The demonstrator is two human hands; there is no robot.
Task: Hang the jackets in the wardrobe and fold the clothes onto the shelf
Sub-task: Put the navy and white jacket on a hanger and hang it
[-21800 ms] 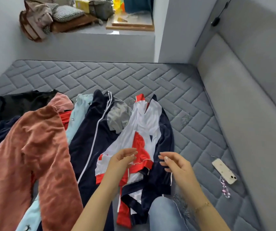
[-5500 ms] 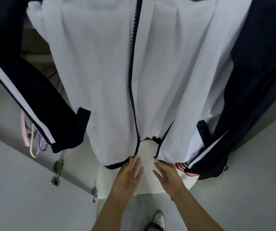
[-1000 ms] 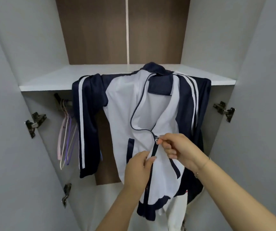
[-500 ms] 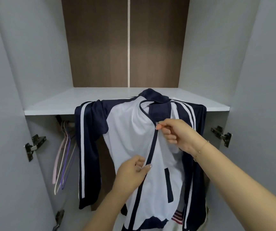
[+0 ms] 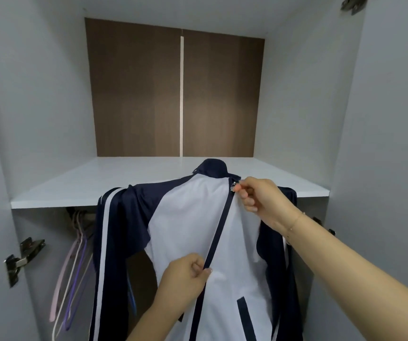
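My right hand (image 5: 262, 200) pinches the small metal zipper pull (image 5: 234, 187) at the collar of the white and navy track jacket (image 5: 188, 222). My left hand (image 5: 185, 274) pinches the front's navy zipper strip lower down. The jacket hangs just below the white wardrobe shelf (image 5: 114, 183), beside pastel plastic hangers (image 5: 72, 271).

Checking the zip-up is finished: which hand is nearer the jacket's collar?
Right hand: it pinches the zipper pull just below the collar. Left hand grips the zipper band lower down.

The shelf (image 5: 124, 178) lies bare; jacket (image 5: 185, 217) and hangers (image 5: 75, 267) apparently crowd below.
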